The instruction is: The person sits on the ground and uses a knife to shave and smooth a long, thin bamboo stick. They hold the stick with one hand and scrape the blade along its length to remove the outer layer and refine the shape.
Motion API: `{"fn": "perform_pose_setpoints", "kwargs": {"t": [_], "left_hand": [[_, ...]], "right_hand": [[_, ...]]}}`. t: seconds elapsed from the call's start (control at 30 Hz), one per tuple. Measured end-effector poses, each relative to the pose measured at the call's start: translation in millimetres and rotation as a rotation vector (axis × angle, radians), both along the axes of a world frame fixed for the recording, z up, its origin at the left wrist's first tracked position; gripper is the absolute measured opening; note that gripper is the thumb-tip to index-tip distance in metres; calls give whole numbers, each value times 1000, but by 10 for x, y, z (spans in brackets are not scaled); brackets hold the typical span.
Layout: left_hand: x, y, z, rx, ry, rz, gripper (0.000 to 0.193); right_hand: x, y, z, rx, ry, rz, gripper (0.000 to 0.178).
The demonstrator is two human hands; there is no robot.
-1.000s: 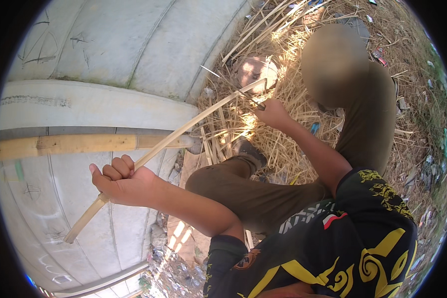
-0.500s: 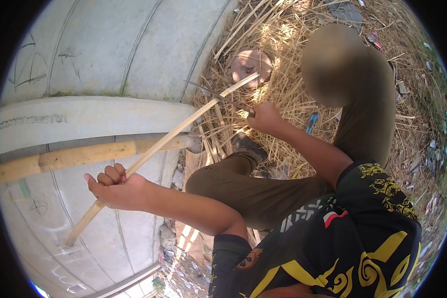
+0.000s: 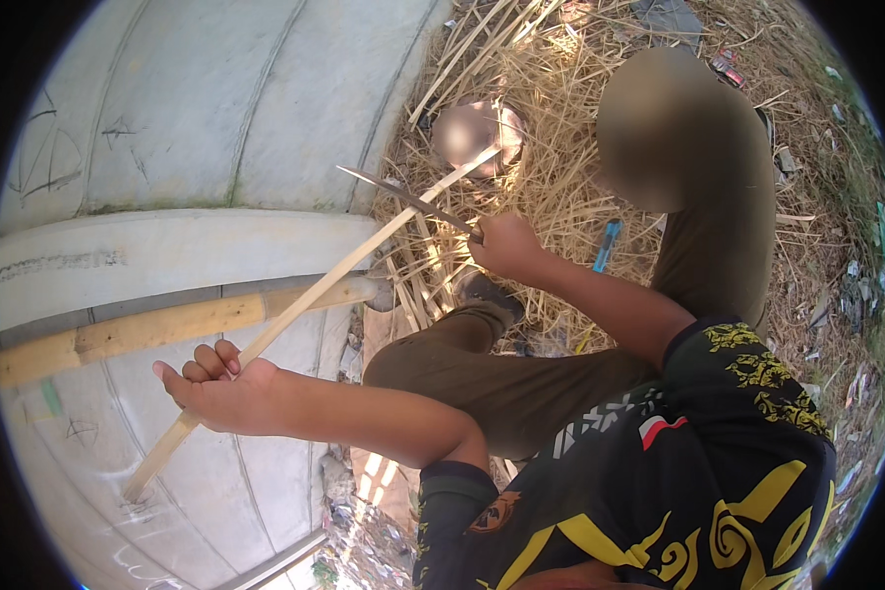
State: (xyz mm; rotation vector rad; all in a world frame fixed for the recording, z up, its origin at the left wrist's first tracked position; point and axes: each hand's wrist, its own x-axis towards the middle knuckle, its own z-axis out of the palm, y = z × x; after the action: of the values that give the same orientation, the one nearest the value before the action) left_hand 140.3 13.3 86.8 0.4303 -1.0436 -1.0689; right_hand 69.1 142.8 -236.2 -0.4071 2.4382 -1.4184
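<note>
A long pale strip (image 3: 339,270), apparently split bamboo, runs diagonally from lower left to upper right. My left hand (image 3: 228,391) is closed around its lower part, and the strip's near end sticks out past the fist. At the far end, the strip meets a round wooden block (image 3: 511,133) lying among shavings. My right hand (image 3: 506,246) grips a knife (image 3: 447,218) by its handle, which the fist mostly hides. The dark, narrow blade crosses the strip a short way before the block, its tip pointing up and left.
Dry shavings (image 3: 560,108) cover the ground around the block. A pale panelled wall (image 3: 197,98) rises on the left, with a thick bamboo pole (image 3: 167,320) along it. My bent legs (image 3: 482,379) flank the work. A blue object (image 3: 607,246) lies right of my right hand.
Both hands, the strip and the knife appear slightly farther left and lower, partly because the view has shifted. The blade now shows more of its side. Both grips are unchanged.
</note>
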Motion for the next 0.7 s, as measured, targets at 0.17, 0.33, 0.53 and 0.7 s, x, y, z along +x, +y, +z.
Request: {"fn": "perform_pose_setpoints", "kwargs": {"t": [0.17, 0.33, 0.53, 0.7], "left_hand": [[-27, 55, 14, -163, 154, -427, 64], [137, -2, 19, -240, 81, -628, 71], [156, 40, -21, -313, 67, -858, 72], [239, 252, 46, -379, 27, -759, 71]], "right_hand": [[15, 0, -15, -65, 9, -18, 29], [-70, -10, -131, -176, -182, -147, 30], [-144, 2, -173, -284, -228, -267, 34], [-84, -36, -114, -338, -269, -241, 32]]}}
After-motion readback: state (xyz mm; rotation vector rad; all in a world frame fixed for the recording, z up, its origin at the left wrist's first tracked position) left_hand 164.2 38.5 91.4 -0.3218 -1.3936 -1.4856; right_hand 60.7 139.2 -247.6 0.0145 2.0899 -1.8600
